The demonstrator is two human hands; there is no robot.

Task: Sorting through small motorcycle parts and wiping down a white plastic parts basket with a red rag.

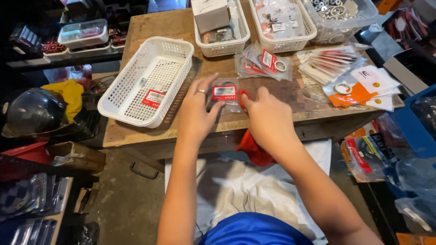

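Note:
My left hand (198, 109), with a ring on one finger, rests on the wooden table (136, 131) and pinches the left side of a small clear packet with a red label (225, 92). My right hand (266, 115) holds the packet's right side, with a red cloth (252, 147) under the hand and hanging over the table's front edge. The packet lies flat on the table between both hands.
A tilted white basket (150, 81) with a red sticker sits left of my hands. More white baskets (225, 43) with packets and a box stand at the back, beside loose labelled packets (263, 61) and a fan of cards (331, 61). A black helmet (32, 111) lies left.

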